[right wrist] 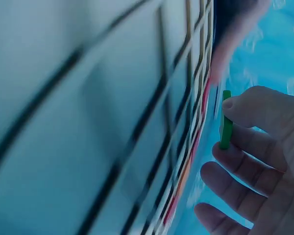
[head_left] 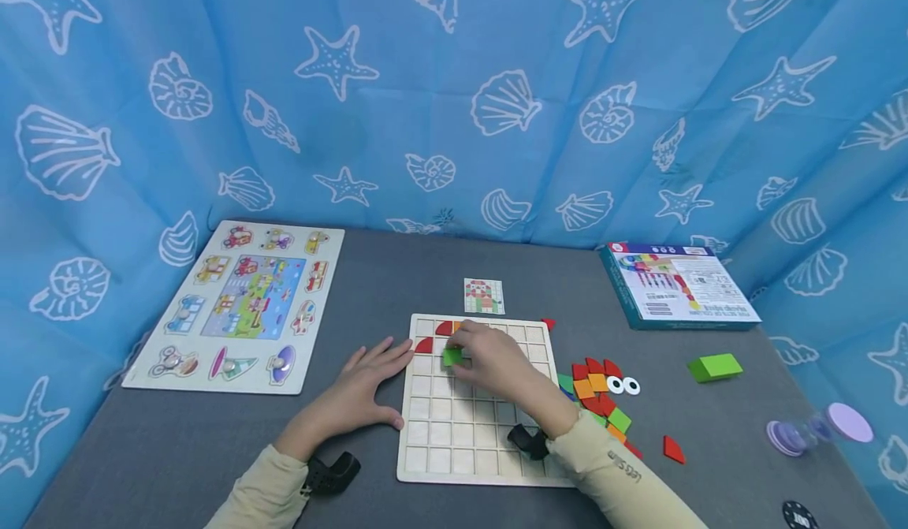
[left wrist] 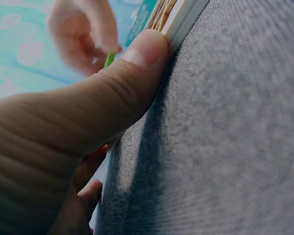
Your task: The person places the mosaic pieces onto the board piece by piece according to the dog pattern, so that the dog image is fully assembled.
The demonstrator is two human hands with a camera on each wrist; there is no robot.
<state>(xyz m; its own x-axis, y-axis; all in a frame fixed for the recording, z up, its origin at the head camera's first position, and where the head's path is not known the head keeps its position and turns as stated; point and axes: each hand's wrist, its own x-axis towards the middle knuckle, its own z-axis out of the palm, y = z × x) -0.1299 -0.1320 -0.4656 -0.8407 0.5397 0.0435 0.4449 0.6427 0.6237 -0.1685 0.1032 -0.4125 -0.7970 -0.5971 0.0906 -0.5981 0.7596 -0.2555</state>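
Observation:
A wooden grid board (head_left: 440, 460) with square cells lies flat in the middle of the table. My right hand (head_left: 493, 359) pinches a green square tile (head_left: 451, 356) above the board's upper left part. In the right wrist view the green tile (right wrist: 226, 128) stands edge-on between thumb and fingers, apart from the grid. My left hand (head_left: 365, 387) rests at the board's left edge, fingers spread, its thumb (left wrist: 147, 51) against the side. Red quarter-round tiles (head_left: 423, 345) sit in cells near the top left; the right hand partly hides the top row.
A small pattern card (head_left: 484, 296) lies beyond the board. To its right are loose coloured tiles (head_left: 598, 383), a green block (head_left: 715, 367), a purple-ended hourglass (head_left: 816, 430) and a box (head_left: 681, 288). A knob puzzle (head_left: 237, 308) lies left.

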